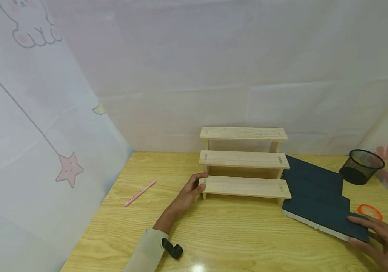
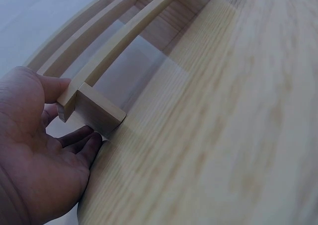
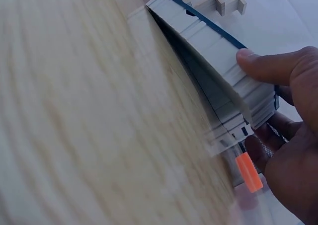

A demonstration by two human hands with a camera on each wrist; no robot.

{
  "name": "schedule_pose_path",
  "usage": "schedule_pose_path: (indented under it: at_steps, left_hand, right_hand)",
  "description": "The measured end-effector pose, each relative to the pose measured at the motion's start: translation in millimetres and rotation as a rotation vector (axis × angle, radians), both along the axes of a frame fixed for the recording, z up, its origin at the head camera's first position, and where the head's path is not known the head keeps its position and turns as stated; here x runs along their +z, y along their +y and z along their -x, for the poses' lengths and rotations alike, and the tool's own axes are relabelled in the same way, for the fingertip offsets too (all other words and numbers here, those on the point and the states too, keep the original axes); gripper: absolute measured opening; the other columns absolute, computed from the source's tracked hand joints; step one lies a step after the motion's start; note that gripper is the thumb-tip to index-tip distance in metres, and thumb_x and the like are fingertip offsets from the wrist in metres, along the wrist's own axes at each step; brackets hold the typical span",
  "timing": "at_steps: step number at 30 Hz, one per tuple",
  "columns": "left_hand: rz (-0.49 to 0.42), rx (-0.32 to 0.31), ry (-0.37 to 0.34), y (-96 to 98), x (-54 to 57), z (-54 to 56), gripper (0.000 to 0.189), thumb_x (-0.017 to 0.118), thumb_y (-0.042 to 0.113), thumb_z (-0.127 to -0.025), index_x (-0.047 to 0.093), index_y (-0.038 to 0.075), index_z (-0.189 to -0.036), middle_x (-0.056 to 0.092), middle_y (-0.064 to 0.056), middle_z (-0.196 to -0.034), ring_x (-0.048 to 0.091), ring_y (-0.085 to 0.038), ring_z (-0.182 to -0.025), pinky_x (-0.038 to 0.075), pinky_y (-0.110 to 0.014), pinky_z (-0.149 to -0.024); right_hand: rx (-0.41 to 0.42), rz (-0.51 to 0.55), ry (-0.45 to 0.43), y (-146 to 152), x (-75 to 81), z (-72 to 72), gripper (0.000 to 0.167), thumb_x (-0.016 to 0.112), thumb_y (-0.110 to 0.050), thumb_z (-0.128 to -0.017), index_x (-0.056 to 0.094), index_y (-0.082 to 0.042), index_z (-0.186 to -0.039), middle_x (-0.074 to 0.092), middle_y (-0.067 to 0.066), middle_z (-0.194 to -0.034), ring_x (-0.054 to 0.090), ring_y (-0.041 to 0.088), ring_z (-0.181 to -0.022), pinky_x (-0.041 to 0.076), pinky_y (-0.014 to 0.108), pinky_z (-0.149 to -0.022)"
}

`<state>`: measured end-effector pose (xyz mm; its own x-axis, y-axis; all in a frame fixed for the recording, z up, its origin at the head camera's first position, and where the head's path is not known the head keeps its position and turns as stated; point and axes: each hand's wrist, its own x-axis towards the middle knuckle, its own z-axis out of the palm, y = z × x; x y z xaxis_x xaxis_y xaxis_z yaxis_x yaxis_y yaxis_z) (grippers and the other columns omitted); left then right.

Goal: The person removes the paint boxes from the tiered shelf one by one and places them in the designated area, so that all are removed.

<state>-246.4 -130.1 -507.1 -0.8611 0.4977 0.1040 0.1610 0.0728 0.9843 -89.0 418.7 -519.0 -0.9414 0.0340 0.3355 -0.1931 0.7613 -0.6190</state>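
A three-tier wooden shelf stand (image 1: 244, 186) stands at the back middle of the table. My left hand (image 1: 190, 193) holds the left end of its lowest board; in the left wrist view the thumb lies at the board's end, with the other fingers beside the leg (image 2: 101, 111). To the right is a stepped plastic shelf (image 1: 316, 207) with dark blue tops and a white ribbed edge. My right hand (image 1: 381, 238) grips its near right corner. The right wrist view shows the thumb on the white ribbed side (image 3: 213, 56) and a hollow underside, the near edge tilted off the table.
Behind the right hand lies an orange ring (image 1: 370, 212), and a black mesh cup (image 1: 360, 168) stands at the back right. A pink pen (image 1: 140, 193) lies on the left of the wooden table (image 1: 234, 234). Printed cloth (image 1: 194, 68) hangs behind and at both sides.
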Motion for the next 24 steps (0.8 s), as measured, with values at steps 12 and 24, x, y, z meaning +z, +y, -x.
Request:
schedule_pose_path:
  at_steps: [12,24]
  left_hand:
    - [0.009,0.012,-0.023,-3.3,0.1,2.3,0.046,0.044,0.034,-0.109,0.034,0.022,-0.153,0.012,0.001,-0.167,0.001,-0.021,-0.153,0.014,-0.053,-0.119]
    - [-0.056,0.123,-0.053,-7.8,4.3,2.9,0.048,0.039,0.043,-0.109,0.041,0.016,-0.148,0.032,-0.001,-0.157,0.028,-0.025,-0.146,0.024,-0.054,-0.116]
  right_hand:
    - [0.042,0.022,-0.267,-5.2,0.8,3.2,0.061,0.067,-0.036,-0.098,0.047,-0.001,-0.145,0.016,0.041,-0.151,0.007,0.069,-0.133,0.021,0.083,-0.086]
    - [0.246,-0.164,0.166,-32.4,36.5,47.8,0.038,0.079,-0.01,-0.088,0.066,-0.013,-0.123,0.036,0.031,-0.147,0.025,0.06,-0.133,0.019,0.077,-0.095]
